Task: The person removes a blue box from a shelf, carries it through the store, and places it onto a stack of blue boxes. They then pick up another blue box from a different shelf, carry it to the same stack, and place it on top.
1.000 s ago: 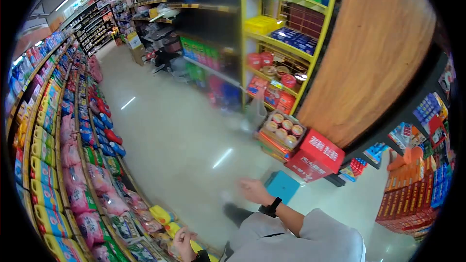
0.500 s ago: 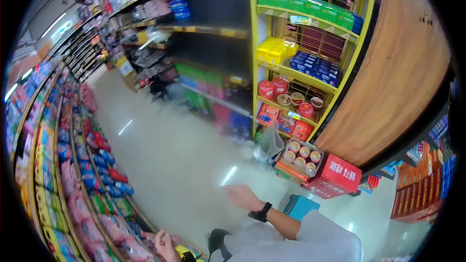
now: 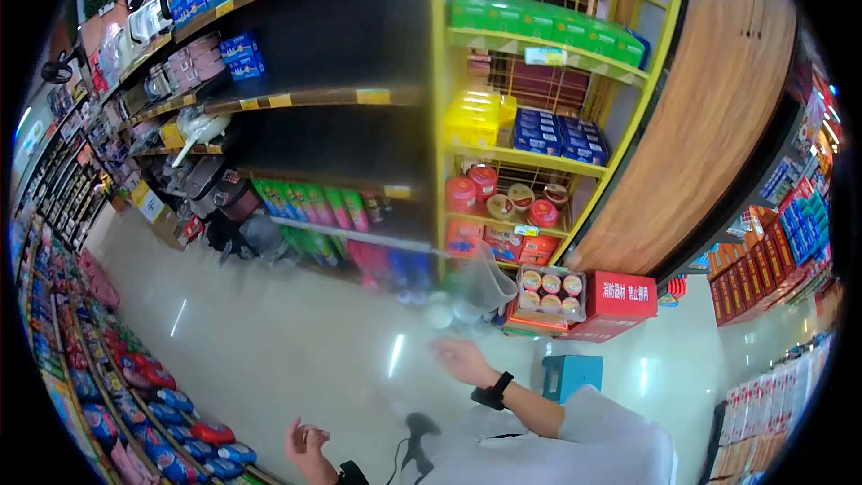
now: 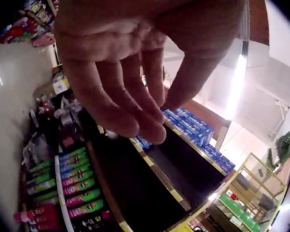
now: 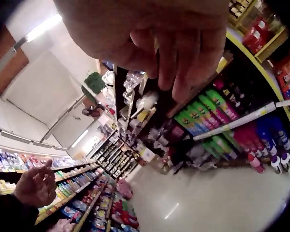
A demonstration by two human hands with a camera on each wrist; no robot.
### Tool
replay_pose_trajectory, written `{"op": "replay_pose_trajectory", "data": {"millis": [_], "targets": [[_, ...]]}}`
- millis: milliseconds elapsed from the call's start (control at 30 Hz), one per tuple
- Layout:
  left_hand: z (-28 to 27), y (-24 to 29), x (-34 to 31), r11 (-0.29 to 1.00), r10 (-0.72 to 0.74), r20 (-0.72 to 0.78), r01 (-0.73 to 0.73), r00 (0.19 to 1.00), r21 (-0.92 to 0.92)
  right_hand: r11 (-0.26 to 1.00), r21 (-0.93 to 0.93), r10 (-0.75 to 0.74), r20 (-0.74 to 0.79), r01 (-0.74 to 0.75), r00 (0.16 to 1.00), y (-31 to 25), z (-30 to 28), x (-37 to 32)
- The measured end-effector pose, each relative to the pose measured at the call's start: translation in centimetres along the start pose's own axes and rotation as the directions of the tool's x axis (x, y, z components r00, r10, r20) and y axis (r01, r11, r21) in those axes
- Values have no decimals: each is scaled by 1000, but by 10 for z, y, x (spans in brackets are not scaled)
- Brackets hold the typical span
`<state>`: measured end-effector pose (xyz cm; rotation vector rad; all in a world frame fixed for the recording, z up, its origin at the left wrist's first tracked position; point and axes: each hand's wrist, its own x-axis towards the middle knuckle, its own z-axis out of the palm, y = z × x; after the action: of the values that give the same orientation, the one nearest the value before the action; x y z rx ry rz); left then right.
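Note:
Low in the head view, the left hand (image 3: 308, 449) is held over the aisle floor, its fingers loosely bent around nothing. The right hand (image 3: 463, 360), with a black band at its wrist, reaches out above the floor further right, slightly blurred and holding nothing. In the left wrist view the left hand's fingers (image 4: 135, 108) hang relaxed in front of dark shelves. The right wrist view shows the right hand (image 5: 169, 43) with relaxed fingers, and the left hand (image 5: 37, 186) at lower left. Neither hand touches any goods.
A yellow rack (image 3: 539, 154) holds green, yellow and blue boxes. Beside it stand a red box (image 3: 620, 298), a carton of jars (image 3: 550, 292) and a teal stool (image 3: 575, 375). Dark shelves (image 3: 332, 99) run along the aisle; packaged goods (image 3: 171, 413) line its left side.
The head view has swung left-to-right across the scene, so the left-hand goods have slid toward the lower left and more dark shelving shows. Both hands stay empty.

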<state>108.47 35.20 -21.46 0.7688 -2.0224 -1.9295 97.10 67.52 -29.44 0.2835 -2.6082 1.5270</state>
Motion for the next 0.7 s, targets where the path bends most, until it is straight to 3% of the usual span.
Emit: {"op": "replay_pose_trajectory", "data": {"millis": [67,100,133,167,200,267,367,467,500,600,633,700], "targets": [[-6,-1,50,978,33,-1,-32,999,-207,981,-89,-183,-99,174,978,-34,27,36],[-13,-3,76,951,47,-21,-51,999,-305,999,-38,-35,31,36,999,-53,34,57],[-22,-4,101,960,69,27,-59,997,-274,994,-5,111,169,-112,979,-77,40,80],[-33,-3,126,969,88,80,-67,993,-236,964,8,252,302,-266,919,-92,52,100],[-39,0,148,977,103,141,-74,985,-199,987,34,145,217,-156,965,-93,71,116],[-29,19,181,973,110,55,-96,992,-208,997,49,-69,44,67,997,-89,99,146],[-22,49,227,956,127,51,-108,991,-273,969,139,-190,-105,203,976,-115,118,194],[-15,69,278,943,144,65,-117,987,-313,957,252,-110,-151,146,982,-131,131,241],[-12,77,296,938,153,75,-121,985,-324,971,122,-180,-179,204,967,-143,129,257],[1,92,354,905,183,96,-129,978,-405,941,276,-148,-193,199,970,-141,136,310],[6,98,376,888,199,103,-135,975,-439,924,365,-48,-189,115,981,-151,137,327],[22,116,419,872,225,108,-151,968,-466,904,391,-75,-256,174,964,-144,141,370]]}}
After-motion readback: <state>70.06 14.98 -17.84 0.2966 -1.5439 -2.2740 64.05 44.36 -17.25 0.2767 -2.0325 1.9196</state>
